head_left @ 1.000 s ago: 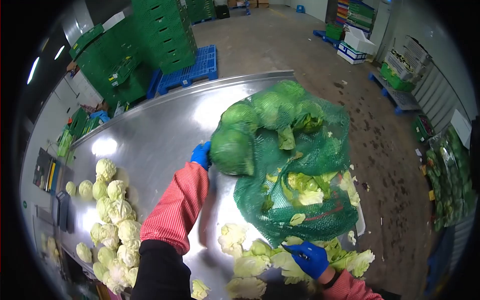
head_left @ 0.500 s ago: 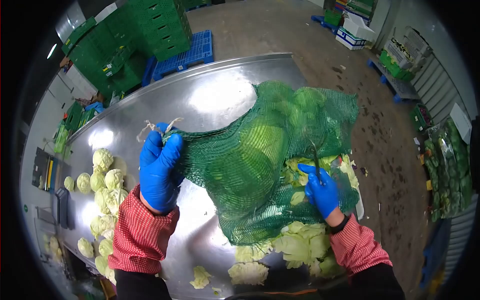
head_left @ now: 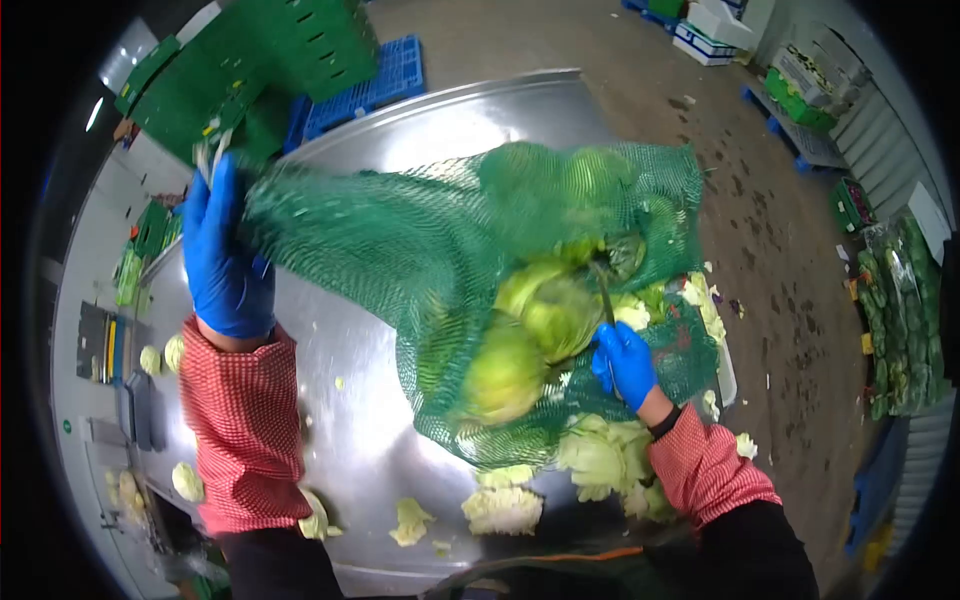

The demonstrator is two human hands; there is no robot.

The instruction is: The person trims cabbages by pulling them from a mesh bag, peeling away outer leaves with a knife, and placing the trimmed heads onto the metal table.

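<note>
Both hands (head_left: 230, 265) wear blue gloves (head_left: 626, 368), with red checked oversleeves (head_left: 245, 430) (loose, wrinkled) over black sleeves (head_left: 278, 565)

Camera, one, head-worn. Station, as I see it from the room: over the near side of the steel table (head_left: 350, 370). Facing: forward and steeply down across the table. Range: close, the wearer's left hand (head_left: 225, 250) and right hand (head_left: 625, 365) large above the table. Lens: very wide, outlines bowed, corners dark. Coverage: much of the table top to its far rim; behind the table, green crates (head_left: 310, 60) and a blue pallet (head_left: 395, 80); right of the table, floor (head_left: 790, 320).
</note>
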